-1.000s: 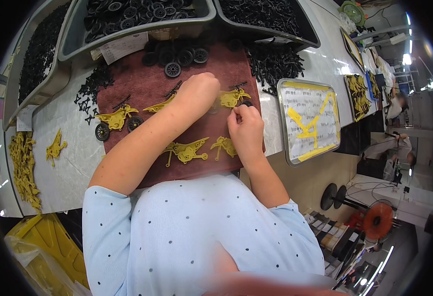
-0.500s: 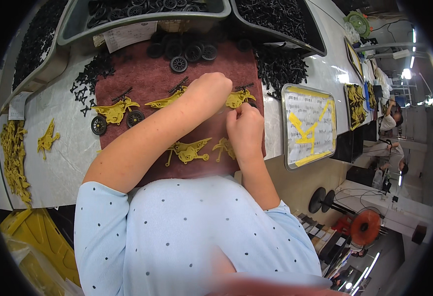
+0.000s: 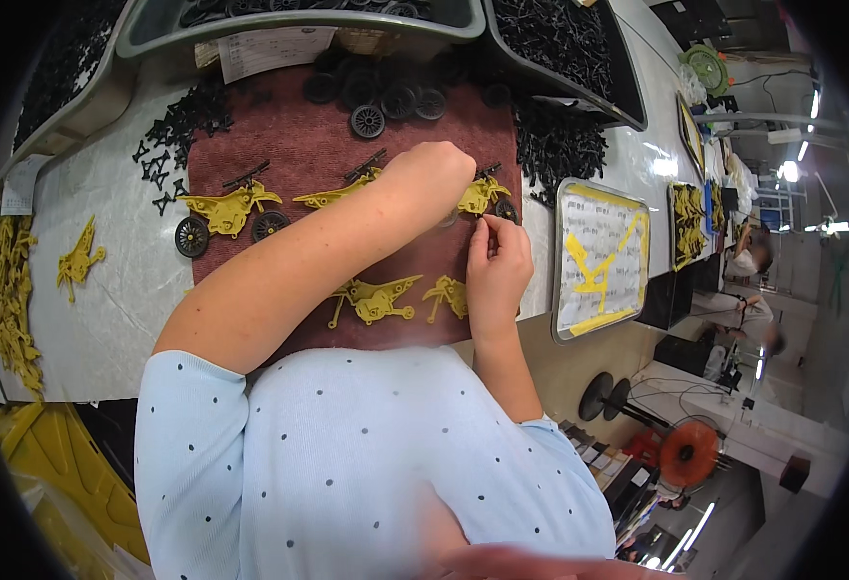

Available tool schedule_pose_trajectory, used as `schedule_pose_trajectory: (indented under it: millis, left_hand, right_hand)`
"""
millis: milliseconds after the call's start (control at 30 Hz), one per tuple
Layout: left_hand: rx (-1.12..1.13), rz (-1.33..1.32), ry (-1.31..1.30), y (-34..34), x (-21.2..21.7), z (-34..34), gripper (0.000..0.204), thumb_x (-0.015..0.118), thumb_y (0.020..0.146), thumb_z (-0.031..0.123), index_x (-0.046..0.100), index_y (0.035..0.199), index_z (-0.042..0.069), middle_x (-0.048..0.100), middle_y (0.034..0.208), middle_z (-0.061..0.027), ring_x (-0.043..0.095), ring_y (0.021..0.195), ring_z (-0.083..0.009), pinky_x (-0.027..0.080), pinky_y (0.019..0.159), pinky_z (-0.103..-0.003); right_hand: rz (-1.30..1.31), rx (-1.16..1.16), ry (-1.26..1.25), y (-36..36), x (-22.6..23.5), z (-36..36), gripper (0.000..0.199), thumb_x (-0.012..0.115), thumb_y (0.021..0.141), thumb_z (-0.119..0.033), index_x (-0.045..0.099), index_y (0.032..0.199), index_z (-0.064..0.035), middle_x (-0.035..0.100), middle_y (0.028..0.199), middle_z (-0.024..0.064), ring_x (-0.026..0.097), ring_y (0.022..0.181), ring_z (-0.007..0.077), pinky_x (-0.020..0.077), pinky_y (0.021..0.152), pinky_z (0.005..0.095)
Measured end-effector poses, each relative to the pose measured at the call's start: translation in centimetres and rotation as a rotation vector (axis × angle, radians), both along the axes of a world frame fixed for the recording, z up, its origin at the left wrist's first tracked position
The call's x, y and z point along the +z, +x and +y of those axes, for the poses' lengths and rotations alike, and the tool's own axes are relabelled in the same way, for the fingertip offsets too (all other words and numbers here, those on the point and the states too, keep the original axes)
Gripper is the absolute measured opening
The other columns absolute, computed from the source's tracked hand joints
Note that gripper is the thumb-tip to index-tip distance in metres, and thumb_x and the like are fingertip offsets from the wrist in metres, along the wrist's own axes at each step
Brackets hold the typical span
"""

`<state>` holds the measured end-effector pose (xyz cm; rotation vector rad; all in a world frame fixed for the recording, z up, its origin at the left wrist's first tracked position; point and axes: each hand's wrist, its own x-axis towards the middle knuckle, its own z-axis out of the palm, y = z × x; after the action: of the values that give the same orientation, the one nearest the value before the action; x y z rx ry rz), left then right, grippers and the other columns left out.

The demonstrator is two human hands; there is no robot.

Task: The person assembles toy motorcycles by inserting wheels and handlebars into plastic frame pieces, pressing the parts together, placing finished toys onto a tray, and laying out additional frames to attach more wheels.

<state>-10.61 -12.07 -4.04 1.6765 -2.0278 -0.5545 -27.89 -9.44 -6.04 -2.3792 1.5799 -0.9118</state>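
The surface (image 3: 105, 290) carries a maroon mat (image 3: 289, 145); my own torso hides its near edge. Grey bins (image 3: 279, 24) of black parts are cut off at the top of the view.

My left hand (image 3: 429, 179) rests fist-like over a yellow toy motorcycle (image 3: 478, 193); its fingers are curled closed, but the hand covers whatever they grip, so I cannot tell. My left forearm hides part of another yellow body (image 3: 333, 193).

My right hand (image 3: 497, 266) sits just beside that motorcycle, fingers (image 3: 487, 227) pinched closed at its rear; anything held is too small to see. A loose black wheel (image 3: 367, 121) lies beyond.
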Motion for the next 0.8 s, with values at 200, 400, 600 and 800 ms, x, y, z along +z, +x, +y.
schedule_pose_trajectory:
  millis: [200, 400, 600, 800]
  left_hand:
    - [-0.028, 0.051, 0.046, 0.5, 0.7, 0.3, 0.011, 0.06, 0.075, -0.001, 0.069, 0.082, -0.003, 0.066, 0.087, -0.0221, 0.067, 0.085, -0.0373, 0.056, 0.073, -0.042]
    - [-0.008, 0.065, 0.061, 0.3, 0.8, 0.5, 0.011, 0.062, 0.074, 0.0, 0.07, 0.081, -0.002, 0.067, 0.087, -0.0216, 0.068, 0.084, -0.0361, 0.057, 0.073, -0.041]
    - [-0.012, 0.052, 0.058, -0.3, 1.3, 0.8, 0.011, 0.064, 0.073, 0.002, 0.07, 0.082, -0.001, 0.067, 0.086, -0.0202, 0.068, 0.082, -0.0355, 0.057, 0.072, -0.04]
    - [0.002, -0.001, 0.05, -0.2, 0.6, 0.6, 0.012, 0.062, 0.075, 0.001, 0.07, 0.083, 0.0, 0.067, 0.088, -0.019, 0.068, 0.086, -0.0348, 0.056, 0.075, -0.04]
  right_hand:
    - [0.066, -0.016, -0.075, 0.4, 0.0, 0.0, 0.008, 0.065, 0.087, -0.005, 0.065, 0.091, 0.0016, 0.064, 0.08, 0.0137, 0.062, 0.069, 0.0237, 0.0503, 0.063, 0.0326]
    - [0.139, 0.024, 0.064, 0.3, 0.8, -0.2, 0.008, 0.064, 0.086, -0.006, 0.064, 0.091, 0.0007, 0.063, 0.082, 0.0158, 0.061, 0.075, 0.0303, 0.0495, 0.068, 0.0382]
    - [0.171, -0.049, 0.237, 0.7, 0.8, -0.9, 0.009, 0.061, 0.085, -0.008, 0.062, 0.087, 0.0009, 0.062, 0.08, 0.0197, 0.06, 0.078, 0.0389, 0.0487, 0.07, 0.0451]
    - [-0.098, -0.166, 0.527, 0.7, 2.8, -1.2, 0.012, 0.063, 0.087, -0.007, 0.065, 0.093, 0.0032, 0.068, 0.078, 0.013, 0.064, 0.067, 0.021, 0.0509, 0.061, 0.0322]
